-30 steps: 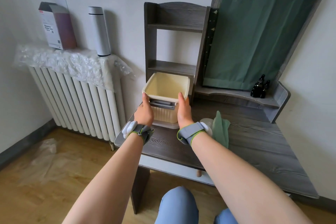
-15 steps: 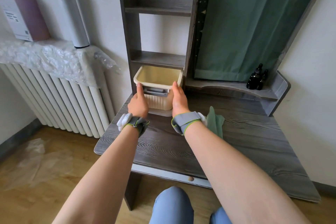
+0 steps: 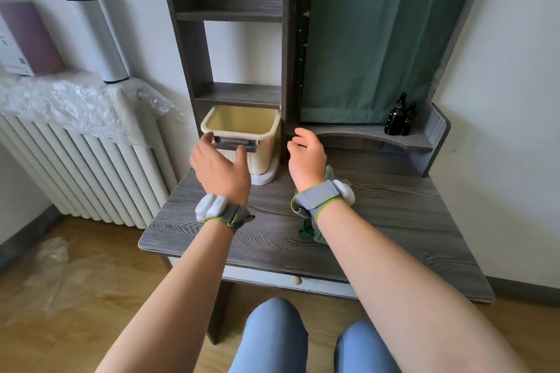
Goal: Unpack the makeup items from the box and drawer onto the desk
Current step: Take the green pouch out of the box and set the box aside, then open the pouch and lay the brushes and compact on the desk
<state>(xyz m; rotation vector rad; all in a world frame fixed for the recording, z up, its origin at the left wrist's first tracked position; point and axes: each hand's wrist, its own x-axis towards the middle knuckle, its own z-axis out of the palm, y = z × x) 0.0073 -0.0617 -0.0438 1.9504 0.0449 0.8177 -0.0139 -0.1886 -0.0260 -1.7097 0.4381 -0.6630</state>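
A cream plastic box (image 3: 266,142) with a grey handle stands at the back left of the grey wooden desk (image 3: 378,221), tucked under the lowest shelf, on a white lid. Its inside looks bare from here. My left hand (image 3: 219,171) hovers open just in front of the box, not touching it. My right hand (image 3: 306,154) is open to the right of the box, fingers loosely curled, holding nothing. The desk drawer (image 3: 291,280) with a small knob is closed below the front edge. Two dark dropper bottles (image 3: 400,116) stand on the ledge at the right.
A grey shelf unit (image 3: 230,39) rises behind the box, beside a green-curtained panel (image 3: 369,39). A green cloth (image 3: 312,230) lies on the desk under my right wrist. At the left, a radiator (image 3: 78,166) carries plastic wrap, a white flask (image 3: 97,33) and a carton (image 3: 24,36).
Both hands have let go of the box after pushing it back under the shelf. They have pulled away and opened. The view has moved closer to the desk.
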